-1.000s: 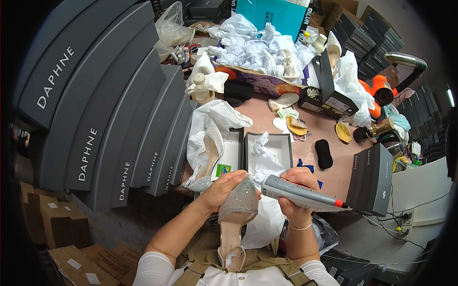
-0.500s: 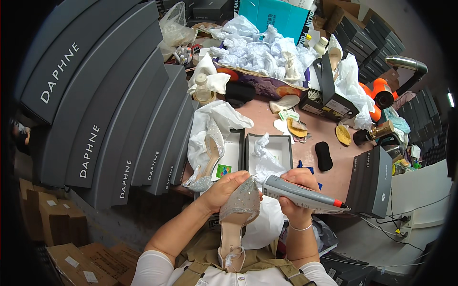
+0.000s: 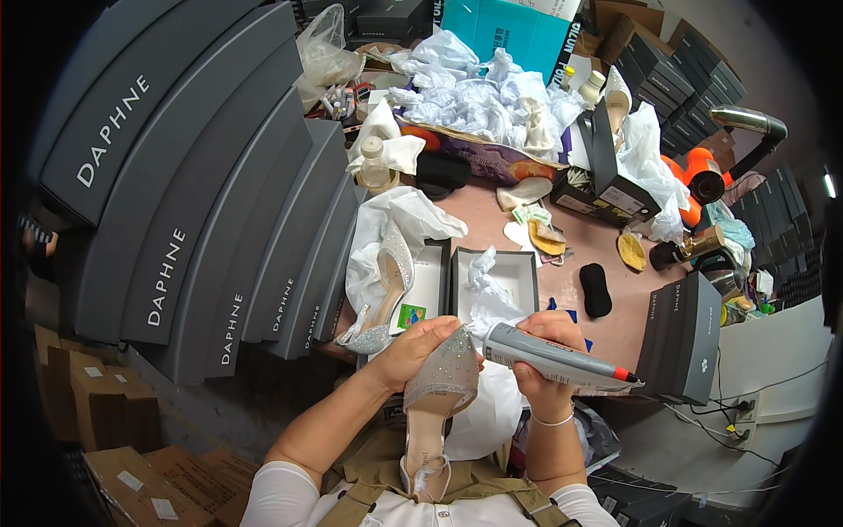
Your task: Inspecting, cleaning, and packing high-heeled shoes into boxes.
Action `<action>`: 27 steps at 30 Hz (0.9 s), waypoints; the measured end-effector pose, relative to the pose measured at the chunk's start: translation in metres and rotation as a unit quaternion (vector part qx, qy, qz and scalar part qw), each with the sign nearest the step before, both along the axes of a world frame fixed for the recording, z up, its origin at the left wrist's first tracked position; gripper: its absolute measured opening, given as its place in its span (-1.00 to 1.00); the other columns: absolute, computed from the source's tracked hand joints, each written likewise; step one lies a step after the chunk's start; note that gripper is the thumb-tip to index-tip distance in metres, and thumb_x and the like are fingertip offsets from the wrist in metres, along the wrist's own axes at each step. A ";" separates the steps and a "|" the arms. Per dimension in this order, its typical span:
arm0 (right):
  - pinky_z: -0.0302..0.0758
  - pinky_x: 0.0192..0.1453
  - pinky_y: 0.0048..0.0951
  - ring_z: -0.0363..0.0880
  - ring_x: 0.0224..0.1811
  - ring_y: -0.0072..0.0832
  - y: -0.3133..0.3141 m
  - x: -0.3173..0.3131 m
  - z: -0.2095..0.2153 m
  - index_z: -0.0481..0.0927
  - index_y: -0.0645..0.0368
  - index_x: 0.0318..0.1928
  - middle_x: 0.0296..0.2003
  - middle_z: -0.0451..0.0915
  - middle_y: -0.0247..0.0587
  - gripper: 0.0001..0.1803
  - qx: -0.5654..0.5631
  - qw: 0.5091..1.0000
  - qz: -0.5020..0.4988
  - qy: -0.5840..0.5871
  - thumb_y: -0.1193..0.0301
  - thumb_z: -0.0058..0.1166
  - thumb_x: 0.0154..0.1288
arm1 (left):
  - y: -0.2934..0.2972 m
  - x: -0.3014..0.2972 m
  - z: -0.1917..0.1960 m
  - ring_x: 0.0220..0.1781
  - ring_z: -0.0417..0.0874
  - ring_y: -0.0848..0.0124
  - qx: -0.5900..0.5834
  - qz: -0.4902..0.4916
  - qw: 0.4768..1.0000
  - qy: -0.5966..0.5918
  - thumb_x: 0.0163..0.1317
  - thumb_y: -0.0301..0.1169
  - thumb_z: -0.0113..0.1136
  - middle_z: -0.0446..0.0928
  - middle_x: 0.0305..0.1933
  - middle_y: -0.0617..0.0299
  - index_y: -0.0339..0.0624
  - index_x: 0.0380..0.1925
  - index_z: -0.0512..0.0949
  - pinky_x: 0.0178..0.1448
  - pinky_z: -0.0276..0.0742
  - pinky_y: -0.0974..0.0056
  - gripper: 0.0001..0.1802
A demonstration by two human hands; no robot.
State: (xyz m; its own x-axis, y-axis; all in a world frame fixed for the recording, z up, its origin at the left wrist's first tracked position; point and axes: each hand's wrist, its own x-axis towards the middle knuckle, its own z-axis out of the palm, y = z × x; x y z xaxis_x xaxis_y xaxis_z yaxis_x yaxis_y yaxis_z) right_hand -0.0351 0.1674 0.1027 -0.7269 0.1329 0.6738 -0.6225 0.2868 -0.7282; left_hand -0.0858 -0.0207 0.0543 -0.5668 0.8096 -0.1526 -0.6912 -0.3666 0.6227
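My left hand (image 3: 411, 353) is closed around the toe of a glittery, rhinestone-covered pointed shoe (image 3: 442, 379), whose heel end with its strap points toward my body. In my right hand (image 3: 546, 386) lies a grey and white squeeze tube (image 3: 562, 358), its narrow end close to the shoe's toe. A red and black pen-like tip (image 3: 627, 376) shows by the tube's far end; whether I hold it too, I cannot tell. The matching shoe (image 3: 392, 272) rests on white tissue paper (image 3: 364, 230) at the left of an open shoebox (image 3: 432, 277).
Dark shoeboxes (image 3: 176, 211) rise in a tall stack on my left, and more boxes (image 3: 680, 338) stand at the right. Crumpled paper (image 3: 492, 92) fills a carton at the back. A black oval pad (image 3: 595, 288), yellow sponges (image 3: 632, 249) and an orange heat tool (image 3: 702, 171) are on the right.
The view has shifted very slightly. Both hands, the shoe and the tube keep the same positions.
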 end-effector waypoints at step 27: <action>0.68 -0.10 -0.11 0.65 -0.21 -0.19 -0.016 -0.009 -0.055 0.44 0.21 -0.01 -0.27 0.62 -0.10 -0.55 -0.672 0.662 0.179 -0.280 0.07 -0.04 0.36 | 0.000 0.007 0.012 -0.13 0.67 0.06 -0.041 0.006 0.998 0.056 0.41 -0.06 -0.12 0.56 -0.17 -0.19 -0.24 -0.12 0.35 -0.10 0.66 0.11 -0.58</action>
State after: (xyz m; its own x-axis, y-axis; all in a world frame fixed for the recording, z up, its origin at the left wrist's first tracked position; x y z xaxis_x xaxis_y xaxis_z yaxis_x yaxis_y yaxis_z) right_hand -0.0437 0.1510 0.0480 -0.9595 0.0910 -0.2668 -0.0005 -0.9469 -0.3214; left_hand -0.0785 -0.0206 0.0668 -0.5934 0.7901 -0.1535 -0.6113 -0.3184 0.7245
